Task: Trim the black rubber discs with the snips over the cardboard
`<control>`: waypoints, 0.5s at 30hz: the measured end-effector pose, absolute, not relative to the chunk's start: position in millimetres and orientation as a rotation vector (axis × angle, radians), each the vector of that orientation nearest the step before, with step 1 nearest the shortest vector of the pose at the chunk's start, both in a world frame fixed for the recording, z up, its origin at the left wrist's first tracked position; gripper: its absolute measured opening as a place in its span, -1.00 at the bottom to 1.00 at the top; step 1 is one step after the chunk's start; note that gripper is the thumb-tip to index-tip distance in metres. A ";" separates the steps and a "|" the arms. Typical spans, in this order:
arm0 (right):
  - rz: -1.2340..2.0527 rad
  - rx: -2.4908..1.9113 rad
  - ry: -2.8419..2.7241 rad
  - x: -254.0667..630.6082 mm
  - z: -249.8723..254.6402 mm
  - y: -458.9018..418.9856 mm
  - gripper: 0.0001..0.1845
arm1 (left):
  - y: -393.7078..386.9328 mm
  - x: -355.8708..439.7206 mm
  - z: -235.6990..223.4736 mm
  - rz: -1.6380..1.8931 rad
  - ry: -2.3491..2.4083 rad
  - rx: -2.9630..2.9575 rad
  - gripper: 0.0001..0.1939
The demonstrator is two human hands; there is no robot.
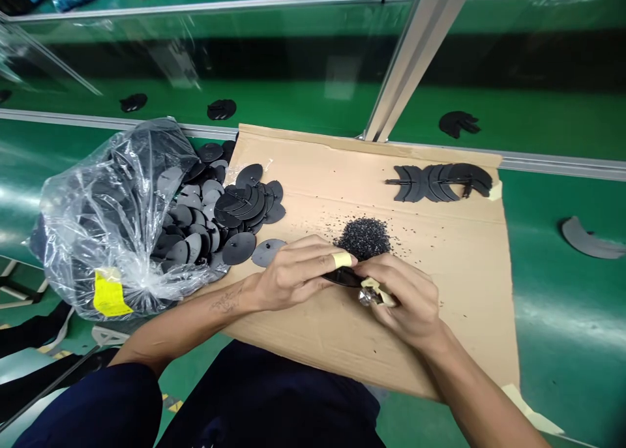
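Observation:
My left hand (298, 273) is closed on the edge of a round black plastic disc (344, 277), with pale tape around one finger. Close against the disc's right side is my right hand (408, 295), its fingers curled. A small shiny metal piece (368, 296) pokes out of that grip beside pale tape; its kind is hidden by the fingers. Just beyond both hands lies a heap of tiny black bits (364, 238), with loose ones scattered around. The fingers cover much of the disc.
Cardboard (313, 174) covers the green bench. Left of my hands are many loose black discs (239, 248) and a clear plastic bag (132, 207) of them. Black curved pieces (423, 183) lie in a row at back right. A metal post (415, 63) rises behind.

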State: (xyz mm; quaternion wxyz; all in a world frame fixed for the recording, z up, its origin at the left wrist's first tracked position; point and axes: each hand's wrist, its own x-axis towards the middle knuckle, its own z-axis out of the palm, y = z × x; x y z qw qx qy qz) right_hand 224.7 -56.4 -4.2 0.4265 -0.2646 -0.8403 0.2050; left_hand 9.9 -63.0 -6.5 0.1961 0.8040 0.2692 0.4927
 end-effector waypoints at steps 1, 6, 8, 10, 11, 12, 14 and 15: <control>0.515 -0.658 -2.102 224.9 -4.1 -56.4 -0.81 | -63.6 10.4 -7.0 1.394 0.771 2.254 -0.73; 0.519 -0.637 -2.109 225.9 -2.4 -55.3 -0.85 | -68.8 11.5 -7.5 1.482 0.809 2.277 -0.70; 0.530 -0.629 -2.112 226.3 -2.5 -54.9 -0.84 | -70.3 11.2 -6.9 1.477 0.807 2.289 -0.71; 0.543 -0.628 -2.115 226.9 -3.3 -54.7 -0.83 | -70.5 10.9 -6.6 1.474 0.820 2.286 -0.71; 0.546 -0.631 -2.116 227.1 -3.8 -54.7 -0.82 | -70.0 10.9 -6.8 1.467 0.830 2.281 -0.71; 0.543 -0.634 -2.116 227.3 -4.3 -54.6 -0.82 | -69.2 10.9 -7.2 1.456 0.836 2.276 -0.70; 0.529 -0.647 -2.122 227.2 -5.2 -54.3 -0.84 | -67.1 10.8 -8.6 1.411 0.817 2.278 -0.70; 0.522 -0.653 -2.127 227.0 -5.5 -54.1 -0.86 | -66.1 10.7 -9.3 1.387 0.794 2.282 -0.70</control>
